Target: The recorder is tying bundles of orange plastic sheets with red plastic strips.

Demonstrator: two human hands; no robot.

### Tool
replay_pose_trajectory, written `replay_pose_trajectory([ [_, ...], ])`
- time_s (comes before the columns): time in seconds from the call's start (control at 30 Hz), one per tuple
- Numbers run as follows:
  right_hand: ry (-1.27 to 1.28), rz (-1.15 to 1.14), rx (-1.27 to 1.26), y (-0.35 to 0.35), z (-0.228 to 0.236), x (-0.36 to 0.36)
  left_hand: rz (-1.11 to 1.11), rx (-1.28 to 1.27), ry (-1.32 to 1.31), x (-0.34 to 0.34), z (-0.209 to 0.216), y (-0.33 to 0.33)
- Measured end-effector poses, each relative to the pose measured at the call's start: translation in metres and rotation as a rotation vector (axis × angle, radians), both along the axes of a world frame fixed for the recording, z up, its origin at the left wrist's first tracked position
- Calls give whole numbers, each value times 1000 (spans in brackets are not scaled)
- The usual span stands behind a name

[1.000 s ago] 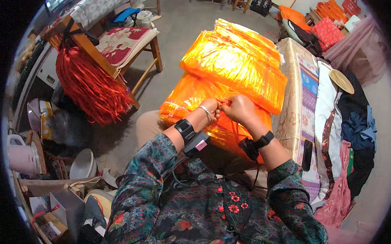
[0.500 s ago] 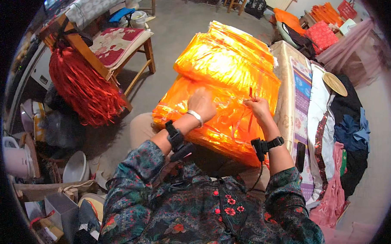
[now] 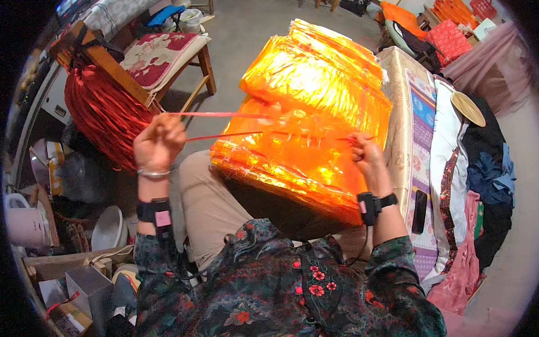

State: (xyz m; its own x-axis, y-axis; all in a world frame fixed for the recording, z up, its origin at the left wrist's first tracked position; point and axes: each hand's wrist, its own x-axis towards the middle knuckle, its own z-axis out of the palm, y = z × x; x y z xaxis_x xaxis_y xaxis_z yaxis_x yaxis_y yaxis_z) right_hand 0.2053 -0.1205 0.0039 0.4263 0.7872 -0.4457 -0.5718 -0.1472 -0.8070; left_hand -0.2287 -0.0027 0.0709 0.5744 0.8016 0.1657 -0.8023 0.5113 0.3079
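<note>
A stack of shiny orange plastic sheets or bags (image 3: 314,78) lies across my lap. My left hand (image 3: 160,141) is closed, left of the stack, and holds a thin red ribbon (image 3: 220,114). Two strands of it stretch taut from that hand to the middle of the stack. Over the stack's right side, my right hand (image 3: 369,154) pinches a short red end of ribbon at the plastic. Where the strands pass through the orange plastic is blurred, so I cannot tell how they are joined there.
A big bunch of red ribbons (image 3: 104,115) hangs from a wooden chair (image 3: 205,67) at left. At right stands a bed (image 3: 391,75) with clothes, a phone (image 3: 420,211) and a round fan (image 3: 468,109). A wooden crate (image 3: 76,256) of odds and ends sits at lower left.
My left hand has moved from the top of the stack out to the left, drawing the red ribbon into two taut strands. The right hand has shifted slightly right and down.
</note>
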Motion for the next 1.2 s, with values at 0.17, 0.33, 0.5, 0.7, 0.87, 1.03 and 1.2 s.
replay_pose_trajectory([
  [0.17, 74, 109, 66, 30, 2, -57, 710, -197, 896, -60, -68, 28],
  [0.33, 150, 48, 373, 1, 28, -42, 1296, 779, 1436, 69, -71, -14],
  [0.5, -1048, 266, 184, 7, 14, -54, 832, 1076, 1737, 135, -42, -43],
  [0.7, -1652, 285, -114, 6, 43, -107, 893, 1336, 1957, 147, -25, -44],
  [0.87, -1723, 210, -251, 14, 28, -115, 918, 1272, 1954, 162, -39, -31],
  [1.03, -1539, 99, -303, -48, 47, -73, 1165, 1362, 1984, 118, -46, 1],
  [1.2, -1304, 19, -219, -150, 4, 4, 1184, 1595, 1983, 76, -42, 7],
])
